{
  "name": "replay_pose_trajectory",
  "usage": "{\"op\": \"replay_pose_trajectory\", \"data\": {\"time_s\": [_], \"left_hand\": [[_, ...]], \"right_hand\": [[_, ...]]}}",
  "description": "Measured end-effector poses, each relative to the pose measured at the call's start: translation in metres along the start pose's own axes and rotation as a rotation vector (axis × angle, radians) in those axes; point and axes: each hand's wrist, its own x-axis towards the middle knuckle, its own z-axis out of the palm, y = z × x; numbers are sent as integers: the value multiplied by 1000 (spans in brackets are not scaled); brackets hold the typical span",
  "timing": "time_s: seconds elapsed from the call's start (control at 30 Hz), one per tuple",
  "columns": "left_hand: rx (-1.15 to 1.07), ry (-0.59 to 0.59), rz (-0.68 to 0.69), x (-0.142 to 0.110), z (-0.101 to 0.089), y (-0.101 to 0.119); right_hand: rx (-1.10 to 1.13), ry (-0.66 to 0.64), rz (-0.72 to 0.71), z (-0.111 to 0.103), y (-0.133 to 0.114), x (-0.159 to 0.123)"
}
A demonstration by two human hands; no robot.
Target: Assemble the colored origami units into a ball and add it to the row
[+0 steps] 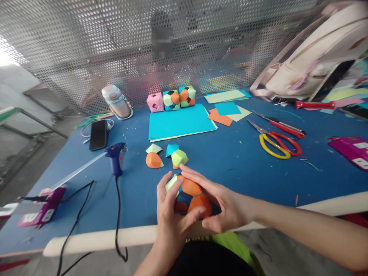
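Orange and pale-green faceted paper shape (190, 186) lies between your left hand (171, 210) and right hand (220, 201), both half-curled and holding its sides, near the worktop (244, 180) front edge; a green, blue and orange folded-paper cluster (179, 157) sits just beyond your right fingertips.

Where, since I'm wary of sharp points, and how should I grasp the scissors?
Probably by the yellow loop and red loop of the scissors, from the near right: they lie flat, blades pointing to the far left. The red cutter lies just beyond the red loop, so the far side looks tighter.
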Motion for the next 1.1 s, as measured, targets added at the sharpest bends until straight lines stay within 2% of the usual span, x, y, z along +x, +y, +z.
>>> {"op": "replay_pose_trajectory", "data": {"time_s": [0.1,0.17,0.4,0.57,0.67,0.77,0.97,1.1], "left_hand": [[-50,-47,-50,-2,-4,-1],[-80,-61,-69,-3,-5,-1],[-117,-53,-48,-2,-3,-3],[-170,8,-30,0,0,-8],[-224,-8,-80,0,0,-7],[-337,-20,-162,1,-2,-2],[-659,-84,-390,3,-8,1],[-946,-171,-430,6,-12,-2]], "right_hand": [[-112,-124,10,-6,-3,0],[-171,-150,25,-9,-4,1],[-292,-65,-54,-6,1,3],[-308,3,-99,-1,8,3],[-280,46,-107,2,11,4],[-154,106,-38,5,10,4],[453,115,217,9,8,7],[593,156,247,6,10,8]]}}
